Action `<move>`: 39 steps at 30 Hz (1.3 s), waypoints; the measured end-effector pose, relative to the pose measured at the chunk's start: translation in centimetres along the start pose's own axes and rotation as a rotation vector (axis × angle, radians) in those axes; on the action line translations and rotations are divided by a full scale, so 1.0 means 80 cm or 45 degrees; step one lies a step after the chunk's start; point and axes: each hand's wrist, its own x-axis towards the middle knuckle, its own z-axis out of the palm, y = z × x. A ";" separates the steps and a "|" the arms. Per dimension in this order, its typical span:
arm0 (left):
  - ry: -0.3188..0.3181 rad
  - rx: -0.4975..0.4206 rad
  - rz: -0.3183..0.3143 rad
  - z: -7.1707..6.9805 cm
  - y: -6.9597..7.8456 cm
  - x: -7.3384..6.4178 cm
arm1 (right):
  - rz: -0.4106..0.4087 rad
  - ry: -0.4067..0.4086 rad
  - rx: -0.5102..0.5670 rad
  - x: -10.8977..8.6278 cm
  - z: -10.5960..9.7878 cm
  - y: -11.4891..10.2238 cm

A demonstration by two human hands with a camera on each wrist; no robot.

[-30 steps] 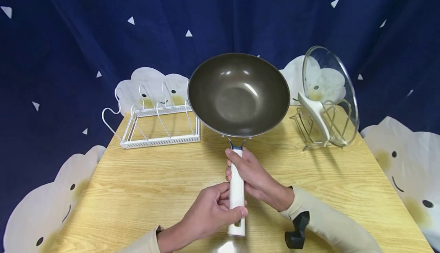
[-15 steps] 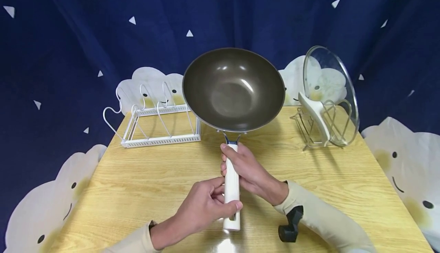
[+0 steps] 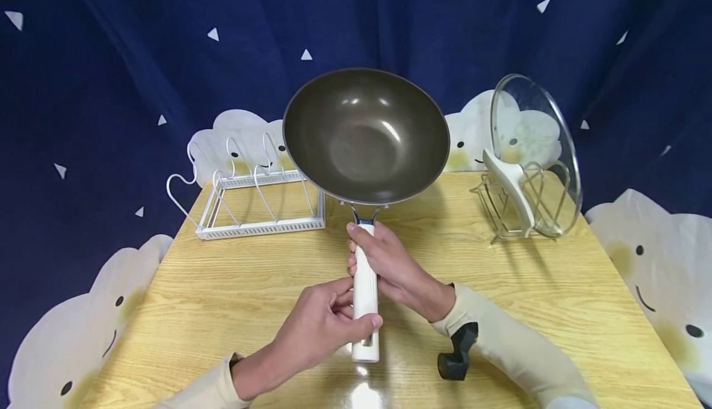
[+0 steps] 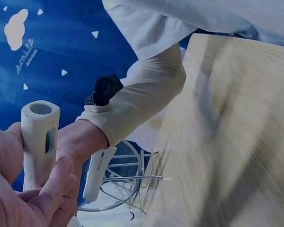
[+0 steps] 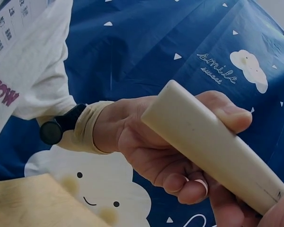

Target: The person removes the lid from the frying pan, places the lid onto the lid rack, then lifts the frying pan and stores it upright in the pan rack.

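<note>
A deep wok [image 3: 364, 143] with a dark brown inside is held up over the table, its bowl tipped toward the head camera. Its white handle [image 3: 365, 285] points down toward the person. My right hand [image 3: 392, 264] grips the handle close to the bowl, thumb lying along the top. Lower down, my left hand [image 3: 319, 322] pinches the handle near its end, with the thumb across the front beside the hanging slot. In the left wrist view the hollow handle end [image 4: 40, 111] sticks up between thumb and fingers. Seen from the right wrist, the plain side of the handle [image 5: 213, 151] shows.
A white wire rack [image 3: 261, 227] stands at the back left of the wooden table [image 3: 222, 291]. At the back right, a glass lid [image 3: 556, 143] with a white handle leans upright in a small metal stand [image 3: 500, 233]. A blue curtain [image 3: 356, 13] hangs behind.
Both hands have carried the wok leftward and slightly up in the head view. The grips on the handle look the same, and the rack and lid have stayed put.
</note>
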 end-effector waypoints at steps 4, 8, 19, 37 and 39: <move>0.008 0.011 0.000 -0.006 0.003 0.001 | -0.018 -0.005 -0.004 0.006 0.005 -0.003; 0.034 0.044 0.004 -0.013 0.006 0.000 | -0.032 -0.010 -0.004 0.012 0.012 -0.006; 0.106 0.186 0.009 -0.027 0.012 0.000 | -0.052 -0.051 0.006 0.026 0.026 -0.011; 0.200 0.404 -0.011 -0.052 0.026 0.001 | -0.133 -0.215 0.112 0.054 0.045 -0.014; 0.219 0.434 -0.004 -0.054 0.028 0.002 | -0.147 -0.229 0.127 0.057 0.048 -0.015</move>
